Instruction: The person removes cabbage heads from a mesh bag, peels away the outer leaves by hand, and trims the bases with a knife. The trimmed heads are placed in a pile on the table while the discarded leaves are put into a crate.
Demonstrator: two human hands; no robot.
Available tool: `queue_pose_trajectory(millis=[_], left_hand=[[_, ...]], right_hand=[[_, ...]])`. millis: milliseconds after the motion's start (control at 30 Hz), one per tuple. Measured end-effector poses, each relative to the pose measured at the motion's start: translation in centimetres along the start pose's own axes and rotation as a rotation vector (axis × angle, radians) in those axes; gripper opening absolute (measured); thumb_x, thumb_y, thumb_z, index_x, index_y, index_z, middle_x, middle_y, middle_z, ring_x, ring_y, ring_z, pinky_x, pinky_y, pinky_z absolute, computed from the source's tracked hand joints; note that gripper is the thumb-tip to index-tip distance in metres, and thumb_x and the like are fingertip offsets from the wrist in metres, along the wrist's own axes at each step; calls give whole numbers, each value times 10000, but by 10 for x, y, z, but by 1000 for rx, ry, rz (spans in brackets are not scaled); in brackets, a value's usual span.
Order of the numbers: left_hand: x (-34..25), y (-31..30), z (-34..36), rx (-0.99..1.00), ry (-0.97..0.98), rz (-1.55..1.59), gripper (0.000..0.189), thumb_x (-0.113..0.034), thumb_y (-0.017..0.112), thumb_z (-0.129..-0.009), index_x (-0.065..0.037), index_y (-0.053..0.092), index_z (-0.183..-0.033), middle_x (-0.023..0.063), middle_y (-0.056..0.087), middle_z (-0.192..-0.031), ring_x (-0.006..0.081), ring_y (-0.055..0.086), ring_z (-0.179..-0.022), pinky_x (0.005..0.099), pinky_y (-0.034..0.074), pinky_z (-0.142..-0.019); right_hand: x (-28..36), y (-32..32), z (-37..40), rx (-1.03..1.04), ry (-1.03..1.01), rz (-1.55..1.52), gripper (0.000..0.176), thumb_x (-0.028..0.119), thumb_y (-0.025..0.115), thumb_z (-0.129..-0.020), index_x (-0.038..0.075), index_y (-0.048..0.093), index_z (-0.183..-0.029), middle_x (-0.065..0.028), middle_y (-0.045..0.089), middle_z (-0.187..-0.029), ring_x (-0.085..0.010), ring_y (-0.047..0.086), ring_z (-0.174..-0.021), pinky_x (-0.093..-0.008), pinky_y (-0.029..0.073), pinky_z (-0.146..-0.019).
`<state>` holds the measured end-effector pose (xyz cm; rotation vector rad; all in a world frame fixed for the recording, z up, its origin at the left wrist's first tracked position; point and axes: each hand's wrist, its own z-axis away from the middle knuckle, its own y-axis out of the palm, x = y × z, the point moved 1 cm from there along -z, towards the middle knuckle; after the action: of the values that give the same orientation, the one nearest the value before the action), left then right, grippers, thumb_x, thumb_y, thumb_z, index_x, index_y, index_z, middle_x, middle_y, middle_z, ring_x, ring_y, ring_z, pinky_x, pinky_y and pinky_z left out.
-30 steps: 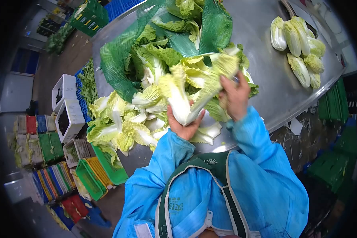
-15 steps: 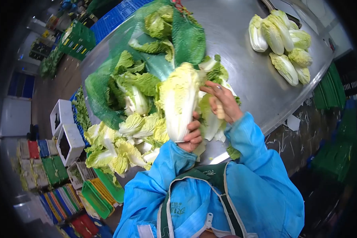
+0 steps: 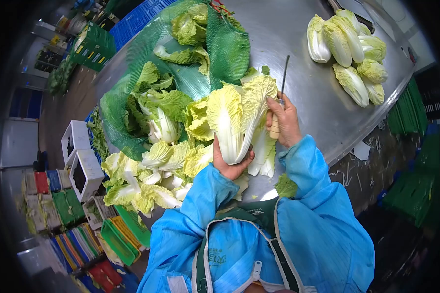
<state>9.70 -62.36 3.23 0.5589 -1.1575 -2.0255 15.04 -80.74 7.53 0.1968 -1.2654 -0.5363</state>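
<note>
Head view: a worker in blue sleeves (image 3: 193,190) and a dark green apron (image 3: 239,212) stands at the near edge of a metal table (image 3: 322,112), a cabbage (image 3: 234,124) held upright above it. The left hand (image 3: 230,166) cups the white base, thumb along the left side and fingers curled beneath and to the right, so the stem sits in the palm and the yellow leaf tips point toward the far edge. The right hand (image 3: 287,124) is closed around the wooden handle of a knife (image 3: 284,78), its thin blade pointing up and away; the fingertips are at the cabbage's right side, though whether they press on the outer leaf cannot be told.

Loose leaves (image 3: 149,188) spread over the table's near left corner. Behind them, toward the left edge, a green net (image 3: 115,122) lies around a leafier head (image 3: 164,128), with more greens (image 3: 188,30) farther up. Pale heads (image 3: 344,46) are piled near the far right corner, well apart from both hands. Past the left edge stand white boxes (image 3: 87,177); beyond the right edge, green crates (image 3: 407,108).
</note>
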Motion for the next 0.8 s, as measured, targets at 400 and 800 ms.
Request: queue_pose_trajectory(millis=[400,800], left_hand=[[-24,34,16,-302,641,-337,532,-560,420,-919,-97,510,-1165,70,597,-929,205,588,-819,350,514,-689],[-27,37,29,-115,945,-591,512,-462,354,-976,-14,452,-1203,115,600,-1035,217,598,-883,341,511,-727]], right_hand=[[-18,61,67,1,-119,80,303,115,653,-844,-11,516,-1084,-53,622,-793,-72,504,-502,-204,414,-444],[-37,90,44,296,77,209,300,138,708,-806,3,569,-1034,-5,599,-702,-38,469,-484,-187,370,-419]])
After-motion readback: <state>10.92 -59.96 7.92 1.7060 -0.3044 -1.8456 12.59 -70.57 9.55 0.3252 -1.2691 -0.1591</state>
